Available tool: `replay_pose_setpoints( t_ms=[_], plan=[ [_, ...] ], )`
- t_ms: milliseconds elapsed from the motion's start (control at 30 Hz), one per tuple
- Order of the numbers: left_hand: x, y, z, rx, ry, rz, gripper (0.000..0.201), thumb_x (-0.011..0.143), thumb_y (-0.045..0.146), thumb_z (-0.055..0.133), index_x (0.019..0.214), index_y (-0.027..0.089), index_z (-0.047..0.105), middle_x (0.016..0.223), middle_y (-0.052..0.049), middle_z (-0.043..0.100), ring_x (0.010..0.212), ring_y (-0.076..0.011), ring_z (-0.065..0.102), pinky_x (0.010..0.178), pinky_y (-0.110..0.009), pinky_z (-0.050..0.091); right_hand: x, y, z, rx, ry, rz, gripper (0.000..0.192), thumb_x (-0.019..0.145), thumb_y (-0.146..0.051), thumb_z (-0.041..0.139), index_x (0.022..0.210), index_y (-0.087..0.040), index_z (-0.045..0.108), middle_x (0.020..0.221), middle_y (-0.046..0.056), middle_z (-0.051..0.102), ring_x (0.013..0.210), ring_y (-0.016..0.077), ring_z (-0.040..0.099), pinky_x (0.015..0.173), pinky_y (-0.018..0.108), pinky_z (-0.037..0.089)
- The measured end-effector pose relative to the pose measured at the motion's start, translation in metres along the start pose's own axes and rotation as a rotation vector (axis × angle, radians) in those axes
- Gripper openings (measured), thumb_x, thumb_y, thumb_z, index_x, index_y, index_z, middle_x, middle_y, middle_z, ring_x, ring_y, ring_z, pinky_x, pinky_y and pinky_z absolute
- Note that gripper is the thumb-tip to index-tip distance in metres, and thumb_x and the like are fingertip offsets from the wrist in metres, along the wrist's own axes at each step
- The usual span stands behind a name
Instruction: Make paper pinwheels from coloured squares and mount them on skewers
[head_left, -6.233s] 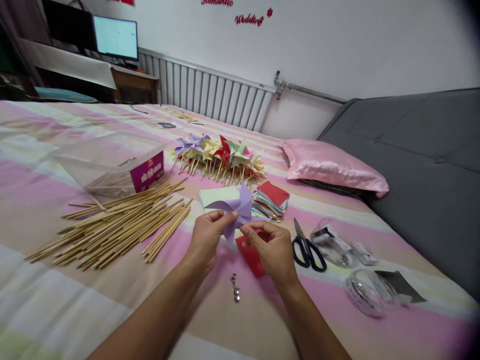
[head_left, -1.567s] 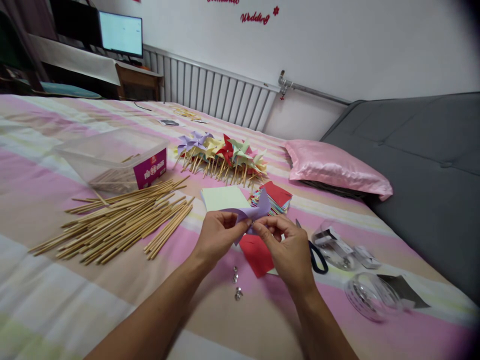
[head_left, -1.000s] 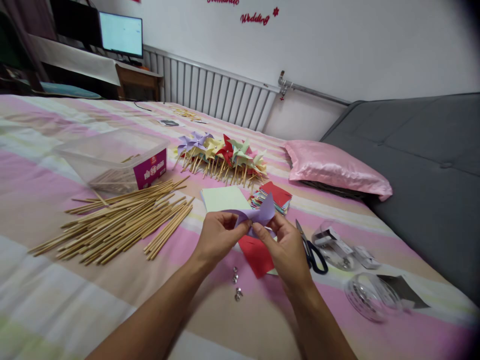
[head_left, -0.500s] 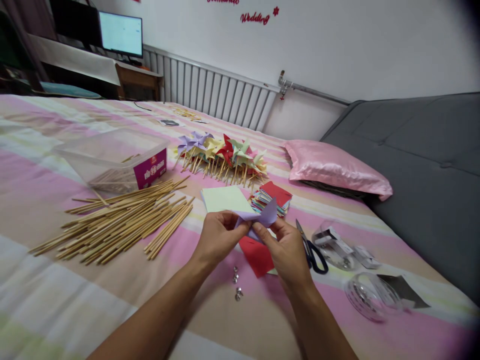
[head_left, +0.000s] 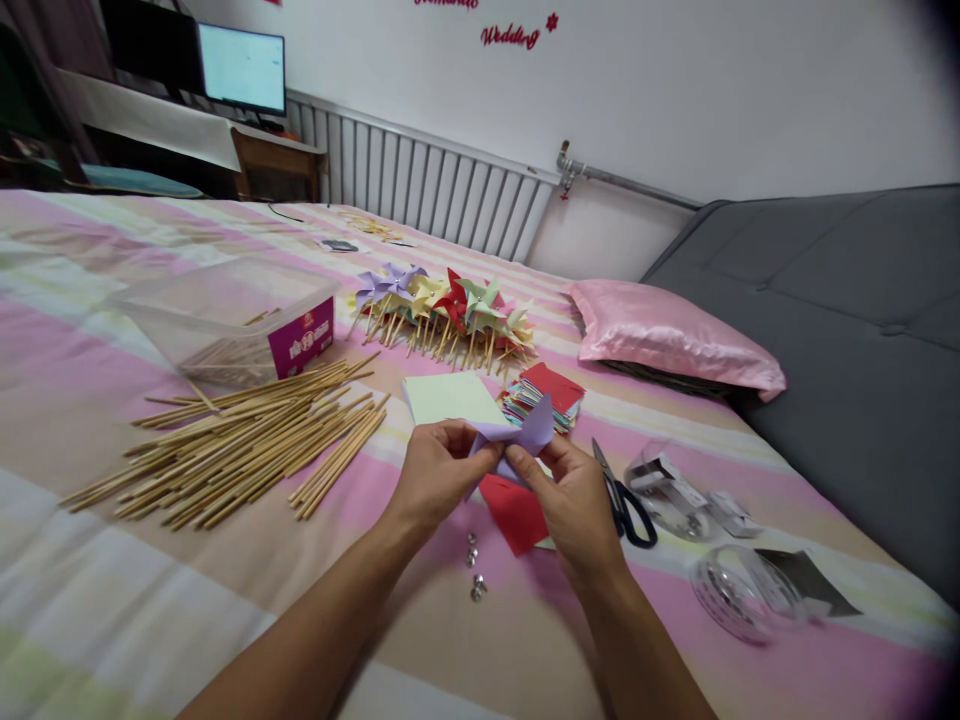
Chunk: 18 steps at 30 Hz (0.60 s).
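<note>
A purple paper pinwheel [head_left: 534,428] is pinched between my two hands, its blades folded in toward the middle. My left hand [head_left: 439,465] grips its left side, thumb at the centre. From the right, my right hand [head_left: 574,490] holds it with the thumb pressed close to the other thumb. Whether a pin sits under the thumbs is hidden. Below lies red paper [head_left: 516,512], partly covered by my right hand. Several small metal pins [head_left: 475,570] rest on the bedspread nearer me. Behind my hands is a pad of pale green paper [head_left: 454,398].
Bamboo sticks [head_left: 247,440] lie loose at left beside a clear plastic tub [head_left: 225,320]. Finished pinwheels [head_left: 442,305] stand in a bunch farther back. A stack of cut paper [head_left: 547,395], scissors [head_left: 626,500], round clear cases [head_left: 746,595] and a pink pillow [head_left: 675,335] are at right.
Hardly anything differs. Both hands keep their pinch on the purple pinwheel, with at most a tiny shift of the paper.
</note>
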<state>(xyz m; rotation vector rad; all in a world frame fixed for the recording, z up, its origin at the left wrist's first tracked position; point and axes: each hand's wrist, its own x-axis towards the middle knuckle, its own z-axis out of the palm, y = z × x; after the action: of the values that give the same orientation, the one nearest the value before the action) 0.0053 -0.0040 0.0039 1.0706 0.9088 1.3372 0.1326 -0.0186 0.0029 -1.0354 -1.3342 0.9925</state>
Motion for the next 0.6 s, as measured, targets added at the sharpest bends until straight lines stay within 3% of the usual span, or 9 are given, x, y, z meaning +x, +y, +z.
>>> replay_pose_setpoints(
  t_ms=[600],
  plan=[
    [-0.0027,-0.0040,-0.0005,0.107,0.000,0.090,0.009,0.064,0.021,0.068,0.063,0.012,0.067,0.058,0.000,0.063,0.053,-0.0093,0.054,0.054,-0.019,0.042,0.0027,0.0068,-0.0004,0.115,-0.002,0.046,0.026,0.073,-0.032,0.067,0.094,-0.017,0.066,0.090,0.006,0.069,0.086,0.0201,0.062,0.082,0.036,0.049]
  ],
)
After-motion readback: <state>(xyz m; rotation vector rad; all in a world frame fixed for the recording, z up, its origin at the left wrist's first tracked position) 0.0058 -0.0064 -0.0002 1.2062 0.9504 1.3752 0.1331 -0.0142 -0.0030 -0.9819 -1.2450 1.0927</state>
